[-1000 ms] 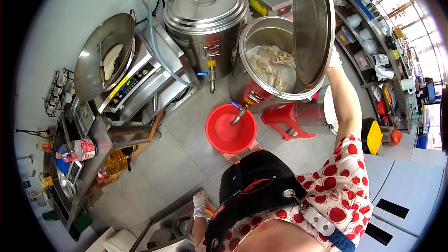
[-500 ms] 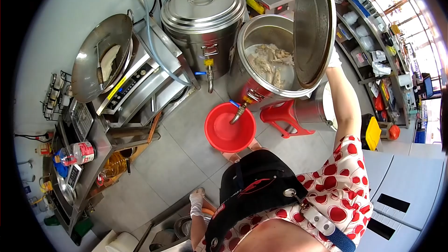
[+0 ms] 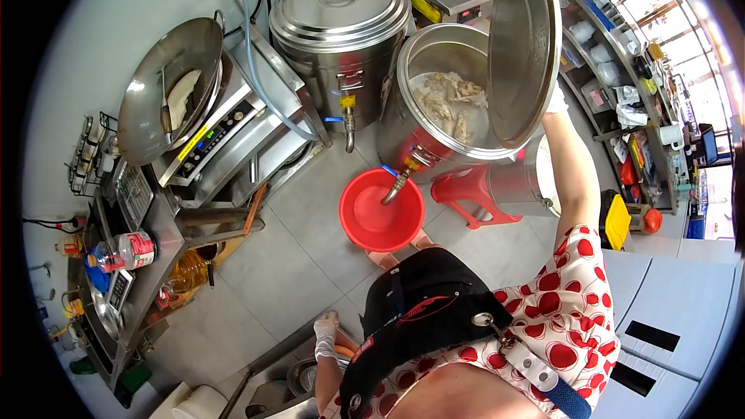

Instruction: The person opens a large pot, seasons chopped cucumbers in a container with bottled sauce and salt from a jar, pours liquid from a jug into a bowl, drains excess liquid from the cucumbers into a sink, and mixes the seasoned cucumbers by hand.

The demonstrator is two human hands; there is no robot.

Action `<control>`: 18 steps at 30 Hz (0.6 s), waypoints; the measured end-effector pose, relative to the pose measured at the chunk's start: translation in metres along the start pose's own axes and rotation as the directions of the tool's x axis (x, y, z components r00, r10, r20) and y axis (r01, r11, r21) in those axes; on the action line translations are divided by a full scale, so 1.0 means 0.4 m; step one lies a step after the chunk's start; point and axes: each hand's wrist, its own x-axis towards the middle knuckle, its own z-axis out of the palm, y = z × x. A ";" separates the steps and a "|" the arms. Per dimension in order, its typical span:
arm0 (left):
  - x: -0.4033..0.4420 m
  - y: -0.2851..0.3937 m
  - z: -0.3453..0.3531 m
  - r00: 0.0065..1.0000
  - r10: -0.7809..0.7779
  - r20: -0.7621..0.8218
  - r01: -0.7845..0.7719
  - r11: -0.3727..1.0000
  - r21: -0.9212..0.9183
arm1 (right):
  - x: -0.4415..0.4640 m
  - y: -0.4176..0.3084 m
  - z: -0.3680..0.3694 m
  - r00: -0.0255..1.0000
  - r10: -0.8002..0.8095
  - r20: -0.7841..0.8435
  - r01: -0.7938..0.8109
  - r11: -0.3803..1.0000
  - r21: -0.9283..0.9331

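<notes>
My right hand, in a white glove, holds a round steel pot lid up on edge; the lid hides most of its fingers. Under the lid a tall steel pot stands uncovered, with pale bones or meat in whitish liquid. Its tap points down into a red basin on the floor. Low on the left side, my left hand, wrapped in a whitish glove, is beside the metal edge of a sink or counter. Its fingers are too small and turned away to read.
A second lidded steel pot stands to the left. A red stool and a steel bucket sit on the right. A wok rests on a cooker at the left, near a bottle-laden counter. Shelves line the right.
The view has shifted very slightly. The right hand keeps the lid raised, and the left hand stays by the metal edge.
</notes>
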 end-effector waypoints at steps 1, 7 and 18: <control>-0.001 0.002 -0.002 1.000 -0.005 -0.001 0.005 1.000 -0.008 | -0.001 -0.001 0.000 1.000 -0.004 0.000 0.004 1.000 -0.014; -0.007 0.006 -0.001 0.999 -0.021 -0.045 0.019 0.998 -0.055 | -0.015 -0.008 0.006 0.999 -0.049 0.004 0.049 0.985 -0.167; -0.094 0.114 -0.001 1.000 -0.007 -0.017 0.005 0.995 -0.096 | -0.002 -0.037 0.066 0.942 -0.317 0.106 0.300 0.664 -0.685</control>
